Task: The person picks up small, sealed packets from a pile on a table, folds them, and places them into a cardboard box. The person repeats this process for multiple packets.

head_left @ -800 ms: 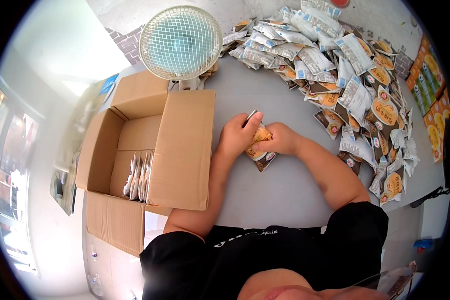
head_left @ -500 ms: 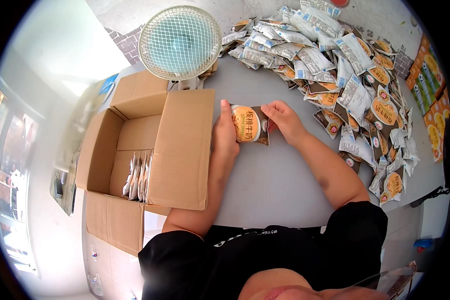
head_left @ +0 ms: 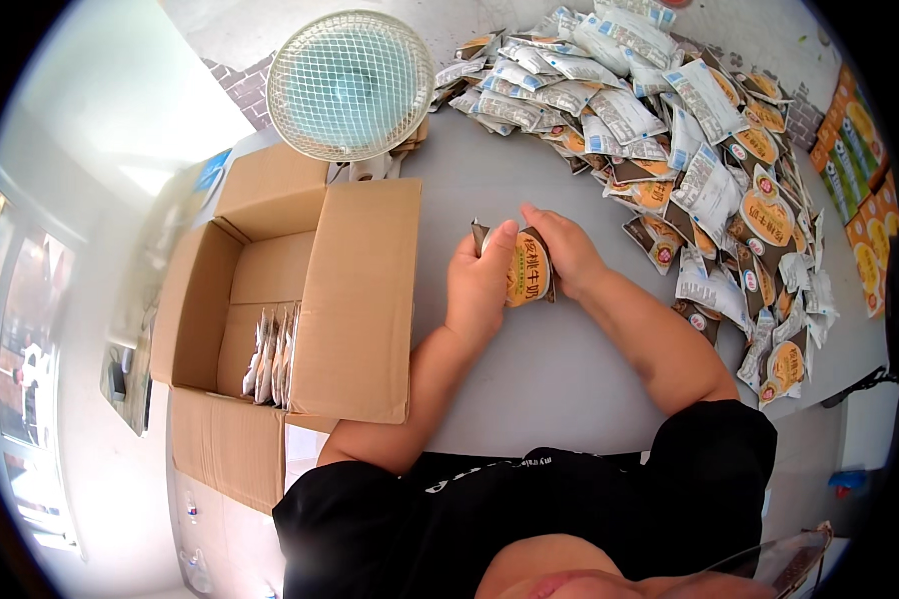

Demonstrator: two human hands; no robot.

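Observation:
Over the grey table (head_left: pixel 529 379) I hold one brown-and-orange sachet (head_left: pixel 530 272) between both hands. My left hand (head_left: pixel 481 280) grips its left side, the thumb lying across the printed front. Along the right edge is my right hand (head_left: pixel 567 252), its fingers mostly behind the sachet. To the left stands an open cardboard box (head_left: pixel 360 299), flaps spread outward. Several similar sachets (head_left: pixel 272 354) stand on edge inside it, against the side nearest me. A large heap of sachets (head_left: pixel 709 190), some white side up, covers the right and far right of the table.
A round fan (head_left: pixel 350 88) with a wire grille stands behind the box at the far edge. Colourful printed cartons (head_left: pixel 854 165) are stacked beyond the table on the right. The box's right flap juts toward my left forearm.
My left hand has moved right, and the two hands are closer together. The sachet has shifted right and is now more covered and bent between them.

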